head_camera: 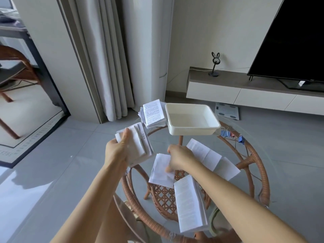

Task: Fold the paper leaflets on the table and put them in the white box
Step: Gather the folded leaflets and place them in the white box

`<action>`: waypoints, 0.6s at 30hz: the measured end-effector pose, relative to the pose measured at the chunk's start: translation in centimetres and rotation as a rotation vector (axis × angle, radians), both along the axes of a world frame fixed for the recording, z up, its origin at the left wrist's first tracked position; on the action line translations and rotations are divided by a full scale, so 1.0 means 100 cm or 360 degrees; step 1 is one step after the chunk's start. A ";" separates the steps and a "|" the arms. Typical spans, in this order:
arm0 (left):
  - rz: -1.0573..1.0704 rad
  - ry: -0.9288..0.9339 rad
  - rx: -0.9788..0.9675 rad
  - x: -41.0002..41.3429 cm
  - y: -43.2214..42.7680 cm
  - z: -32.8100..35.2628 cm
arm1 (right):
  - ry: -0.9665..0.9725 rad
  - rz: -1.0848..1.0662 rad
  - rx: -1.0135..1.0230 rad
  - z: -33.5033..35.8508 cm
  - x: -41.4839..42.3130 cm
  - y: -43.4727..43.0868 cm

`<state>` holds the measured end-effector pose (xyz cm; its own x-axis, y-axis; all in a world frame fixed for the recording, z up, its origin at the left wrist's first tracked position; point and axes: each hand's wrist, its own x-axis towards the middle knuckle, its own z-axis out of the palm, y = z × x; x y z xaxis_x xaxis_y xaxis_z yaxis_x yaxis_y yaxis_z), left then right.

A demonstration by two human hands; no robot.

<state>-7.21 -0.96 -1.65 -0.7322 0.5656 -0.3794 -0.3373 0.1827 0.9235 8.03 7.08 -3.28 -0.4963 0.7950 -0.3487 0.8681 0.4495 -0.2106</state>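
Observation:
My left hand (117, 148) grips a stack of folded leaflets (138, 146) above the left edge of the round glass table (263, 148). My right hand (178, 158) pinches a small folded white leaflet (160, 171) just over the glass. An unfolded printed leaflet (210, 156) lies to the right of that hand. A long half-folded leaflet (190, 202) lies near me. The white box (191, 132) stands empty at the table's far side. A pile of printed leaflets (152, 114) sits just left of the box.
Blue binder clips (233, 135) lie on the glass to the right of the box. The table has a rattan frame (259, 165) under the glass. A curtain, a TV unit with a television and a floor scale stand beyond.

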 end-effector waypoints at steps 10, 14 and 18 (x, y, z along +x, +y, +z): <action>-0.0099 -0.0117 -0.0066 -0.002 0.001 -0.019 | 0.0116 -0.0063 -0.0031 -0.005 0.002 0.009; -0.0125 -0.0141 -0.0076 0.001 -0.006 -0.018 | 0.0281 -0.0073 -0.0044 -0.007 0.003 0.008; -0.0244 -0.0037 -0.0099 0.004 -0.013 -0.014 | 0.0988 -0.0350 -0.0296 0.026 0.020 0.015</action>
